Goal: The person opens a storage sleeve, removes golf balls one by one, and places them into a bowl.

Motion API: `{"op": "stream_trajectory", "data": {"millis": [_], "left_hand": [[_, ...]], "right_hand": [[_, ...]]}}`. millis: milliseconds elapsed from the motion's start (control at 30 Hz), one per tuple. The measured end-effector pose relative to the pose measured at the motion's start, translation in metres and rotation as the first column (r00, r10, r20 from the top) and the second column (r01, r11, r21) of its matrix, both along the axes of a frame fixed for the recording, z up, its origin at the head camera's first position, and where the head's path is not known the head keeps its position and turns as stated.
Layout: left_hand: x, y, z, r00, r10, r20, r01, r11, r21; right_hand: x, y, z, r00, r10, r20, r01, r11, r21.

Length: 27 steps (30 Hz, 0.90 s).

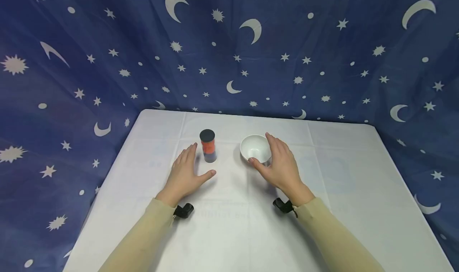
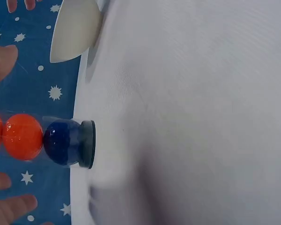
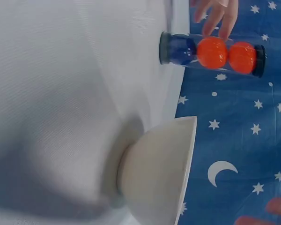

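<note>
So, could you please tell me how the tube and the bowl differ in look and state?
The tube is tall and narrow, while the bowl is low and wide. The tube is see-through, showing orange balls and a blue ball; the bowl is plain white. The tube has a dark lid, whereas the bowl is open on top. Both stand upright on the white table.

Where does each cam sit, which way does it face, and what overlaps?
Head: on the head, facing forward and down at the white table; shows both sleeves, left hand, right hand.
Left wrist: on that wrist, image turned sideways, facing the ball tube and bowl; parts of both hands show.
Right wrist: on that wrist, also sideways, facing bowl and ball tube; parts of both hands show.
Both wrist views share: ball tube, bowl, starry backdrop.
</note>
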<state>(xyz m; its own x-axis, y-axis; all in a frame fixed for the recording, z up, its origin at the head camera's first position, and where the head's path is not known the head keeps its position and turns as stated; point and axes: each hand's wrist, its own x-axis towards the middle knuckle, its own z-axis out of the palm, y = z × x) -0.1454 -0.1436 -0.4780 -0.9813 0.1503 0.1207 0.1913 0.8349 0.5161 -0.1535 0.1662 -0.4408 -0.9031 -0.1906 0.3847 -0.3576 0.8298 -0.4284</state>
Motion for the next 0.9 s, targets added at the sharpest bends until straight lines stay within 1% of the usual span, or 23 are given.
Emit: {"op": "stream_trajectory", "data": {"millis": [67,167,233,300,400,467,633,800,900], "left_hand": [[-0.003,0.002,0.001,1.0,0.003,0.028,-0.005,0.998,0.06],[-0.008,0.006,0.001,0.998,0.01,0.068,-0.02,0.988,0.151],[-0.011,0.009,0.001,0.997,0.011,0.08,-0.026,0.981,0.193],[-0.015,0.012,0.0,0.997,-0.001,0.078,-0.017,0.973,0.23],[-0.019,0.016,-0.001,0.997,-0.014,0.075,-0.006,0.967,0.256],[-0.021,0.018,-0.001,0.997,-0.024,0.073,0.003,0.961,0.275],[-0.027,0.019,-0.004,0.997,-0.023,0.077,-0.003,0.945,0.328],[-0.036,0.019,-0.011,0.998,-0.007,0.07,-0.017,0.942,0.334],[-0.041,0.019,-0.014,0.997,0.01,0.076,-0.037,0.933,0.359]], "right_hand": [[-0.003,-0.002,0.001,1.0,0.019,0.018,-0.018,0.997,-0.072],[-0.006,-0.007,0.003,0.997,0.049,0.062,-0.038,0.985,-0.167],[-0.009,-0.011,0.004,0.993,0.072,0.095,-0.05,0.976,-0.213],[-0.012,-0.017,0.004,0.988,0.097,0.118,-0.066,0.967,-0.247],[-0.016,-0.026,0.004,0.982,0.133,0.133,-0.092,0.957,-0.276],[-0.019,-0.032,0.004,0.981,0.151,0.124,-0.111,0.954,-0.279],[-0.022,-0.045,0.007,0.978,0.182,0.105,-0.147,0.949,-0.278],[-0.025,-0.053,0.006,0.973,0.216,0.085,-0.185,0.941,-0.284],[-0.025,-0.057,0.004,0.971,0.224,0.084,-0.193,0.942,-0.276]]}}
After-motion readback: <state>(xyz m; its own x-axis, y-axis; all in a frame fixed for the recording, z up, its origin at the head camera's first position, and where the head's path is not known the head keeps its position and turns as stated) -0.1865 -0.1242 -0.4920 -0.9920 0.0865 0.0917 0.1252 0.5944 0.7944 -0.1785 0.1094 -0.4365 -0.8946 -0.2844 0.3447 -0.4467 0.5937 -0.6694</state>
